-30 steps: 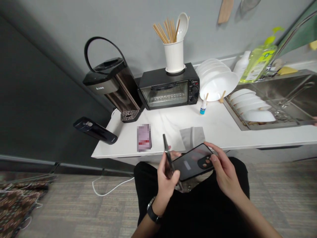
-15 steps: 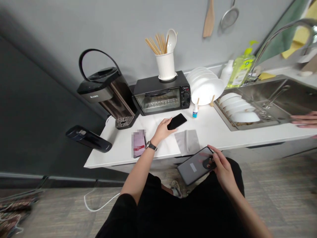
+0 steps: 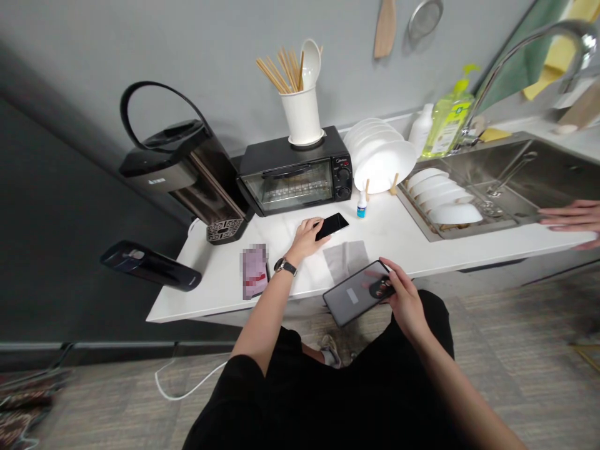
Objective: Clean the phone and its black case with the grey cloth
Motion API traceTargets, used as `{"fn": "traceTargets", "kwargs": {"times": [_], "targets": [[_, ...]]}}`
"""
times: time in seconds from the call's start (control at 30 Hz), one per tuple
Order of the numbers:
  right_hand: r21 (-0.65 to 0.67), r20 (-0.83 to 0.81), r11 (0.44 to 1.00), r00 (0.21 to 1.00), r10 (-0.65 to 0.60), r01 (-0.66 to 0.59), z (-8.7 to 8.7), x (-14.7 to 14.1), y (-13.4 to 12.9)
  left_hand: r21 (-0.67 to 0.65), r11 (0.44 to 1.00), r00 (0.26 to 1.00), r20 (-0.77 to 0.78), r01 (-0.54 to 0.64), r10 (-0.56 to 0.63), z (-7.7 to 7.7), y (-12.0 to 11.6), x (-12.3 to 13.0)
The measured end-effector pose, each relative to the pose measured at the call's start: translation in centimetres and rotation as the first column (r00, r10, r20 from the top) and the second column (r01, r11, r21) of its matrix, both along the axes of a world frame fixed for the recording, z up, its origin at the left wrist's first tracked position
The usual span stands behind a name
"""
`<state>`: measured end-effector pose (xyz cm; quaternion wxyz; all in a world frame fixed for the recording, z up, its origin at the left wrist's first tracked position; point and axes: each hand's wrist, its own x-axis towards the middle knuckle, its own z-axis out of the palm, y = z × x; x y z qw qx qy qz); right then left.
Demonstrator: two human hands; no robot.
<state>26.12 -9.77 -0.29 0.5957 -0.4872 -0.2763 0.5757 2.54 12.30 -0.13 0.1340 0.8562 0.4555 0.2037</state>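
My left hand point(image 3: 307, 240), with a watch on its wrist, grips the near end of a black smartphone point(image 3: 332, 225) lying screen up on the white counter. In my right hand point(image 3: 404, 299), a grey phone point(image 3: 352, 295) is held by its right end, its back with a round camera module turned up. It hangs just off the counter's front edge. Behind it lies a grey cloth point(image 3: 345, 259) with a fold line. A small white bottle with a blue label point(image 3: 361, 206) stands beyond the black smartphone. Left of my wrist lies another phone, its screen blurred out point(image 3: 254, 270).
A toaster oven point(image 3: 295, 178) carries a white utensil holder point(image 3: 300, 115). Left are a water dispenser point(image 3: 187, 169) and a dark thermos point(image 3: 150, 265). Plates point(image 3: 385, 164) stand in a rack beside the sink point(image 3: 553, 178), which holds bowls point(image 3: 454, 214). Another person's hand point(image 3: 572, 220) rests at the right.
The view has shifted slightly. My right hand has lifted the grey phone a little closer to the counter edge. My left hand stays on the black smartphone.
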Motion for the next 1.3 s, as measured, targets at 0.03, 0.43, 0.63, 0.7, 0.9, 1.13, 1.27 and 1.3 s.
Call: {"fn": "traceTargets", "kwargs": {"times": [0.03,0.43,0.63,0.7,0.9,1.13,1.27,1.3], "targets": [[0.006,-0.003,1.0,1.0,0.007,-0.007,0.2,-0.1,0.4,0.005,1.0,1.0,0.007,0.007,-0.007,0.6,-1.1,-0.1],[0.176,0.146,0.982,0.988,0.043,-0.069,-0.1,-3.8,5.4,-0.141,0.987,0.968,0.228,-0.074,0.105,2.8,-19.2,-2.9],[0.322,0.869,0.931,0.443,-0.22,-0.17,-1.7,-1.0,8.2,-0.013,0.96,0.947,0.162,-0.28,0.278,1.8,-19.7,-6.7],[0.29,0.947,0.917,0.221,-0.234,-0.272,-2.0,0.8,8.6,0.009,0.952,0.946,0.119,-0.305,0.302,1.2,-19.8,-7.3],[0.465,0.84,0.884,0.298,-0.454,0.036,0.7,2.9,7.8,0.009,0.98,0.971,0.139,-0.197,0.194,0.0,-17.9,-4.6],[0.314,0.944,0.822,0.059,-0.326,-0.475,1.0,-0.9,7.1,0.008,0.988,0.98,0.126,-0.157,0.155,-0.5,-15.1,-1.0],[0.233,0.951,0.826,-0.057,-0.304,-0.513,-0.6,-2.0,7.3,-0.01,0.99,0.979,0.151,-0.138,0.138,-0.7,-14.6,-0.7],[0.225,0.95,0.825,-0.072,-0.304,-0.518,-0.8,-2.3,7.2,-0.015,0.992,0.98,0.156,-0.126,0.127,-0.7,-14.5,-0.7]]}}
